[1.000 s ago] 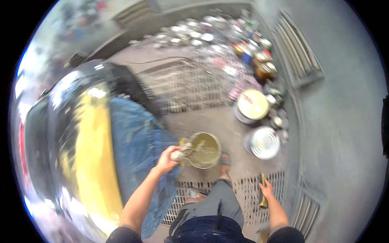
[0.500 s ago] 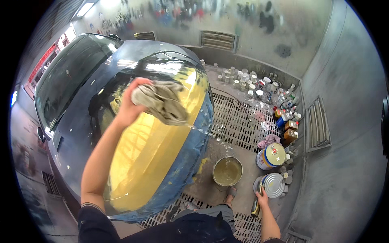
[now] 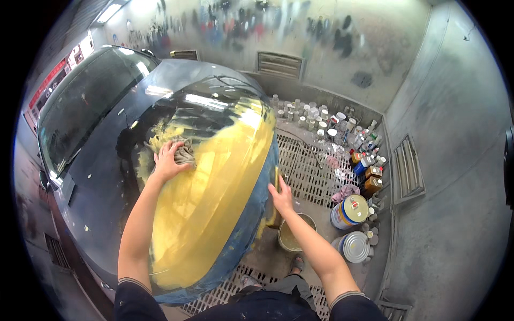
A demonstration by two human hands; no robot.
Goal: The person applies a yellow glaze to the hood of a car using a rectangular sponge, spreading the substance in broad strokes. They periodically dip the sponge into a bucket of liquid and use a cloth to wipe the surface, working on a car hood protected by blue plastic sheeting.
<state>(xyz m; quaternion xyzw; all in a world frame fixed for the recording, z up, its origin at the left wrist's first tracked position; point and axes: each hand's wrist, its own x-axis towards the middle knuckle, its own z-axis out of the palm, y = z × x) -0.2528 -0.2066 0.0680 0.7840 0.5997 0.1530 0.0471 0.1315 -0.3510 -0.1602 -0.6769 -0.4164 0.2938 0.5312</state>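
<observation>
My left hand (image 3: 170, 160) is closed on a crumpled grey-beige rag (image 3: 186, 154) and presses it to the car hood (image 3: 96, 144), at the edge of a broad yellow filler patch (image 3: 209, 208). The patch looks wet and shiny. Beside the car's front edge, my right hand (image 3: 282, 195) grips a long, narrow sanding block (image 3: 276, 215), mostly hidden by the fingers. Blue masking film (image 3: 235, 257) covers the front below the patch. Under my right forearm stands a bucket (image 3: 290, 241) of murky water, partly covered by the arm.
Two large cans, one with a yellowish lid (image 3: 355, 206) and one silver (image 3: 356, 247), stand right of the bucket. Several bottles (image 3: 373, 179) and small cups (image 3: 321, 125) line the walls. A pink cloth (image 3: 345, 192) lies by the floor grating (image 3: 308, 166).
My left hand has lowered the dripping rag from the air onto the hood. My right hand has brought the sanding block from beside the silver can up and left to the car's front edge.
</observation>
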